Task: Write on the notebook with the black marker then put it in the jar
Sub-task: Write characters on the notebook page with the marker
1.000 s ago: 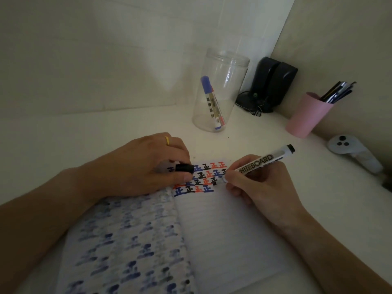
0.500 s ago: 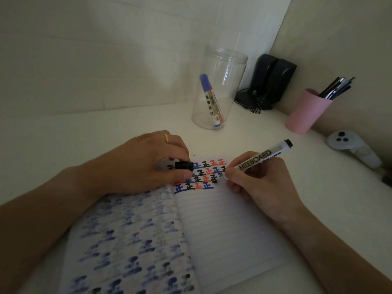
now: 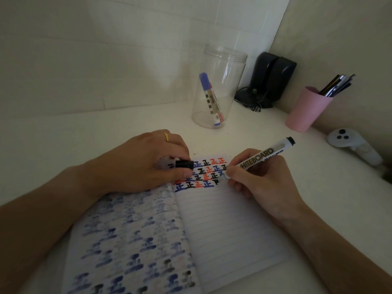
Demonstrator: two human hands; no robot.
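Since a moment ago the black marker (image 3: 257,161) has tilted and its tip has slid down to the fourth row of characters on the notebook (image 3: 222,219), where a fresh black mark is started. Right hand (image 3: 261,181) has its grip clenched on the barrel, whose long axis runs from the page up and right; left hand (image 3: 146,164) pins the page, pinching the black cap (image 3: 184,164). Beyond both hands on the bench (image 3: 84,134) stands the clear jar (image 3: 220,88), straight ahead and holding a blue marker (image 3: 210,96), so I judge the right hand the handier for the drop, once capped.
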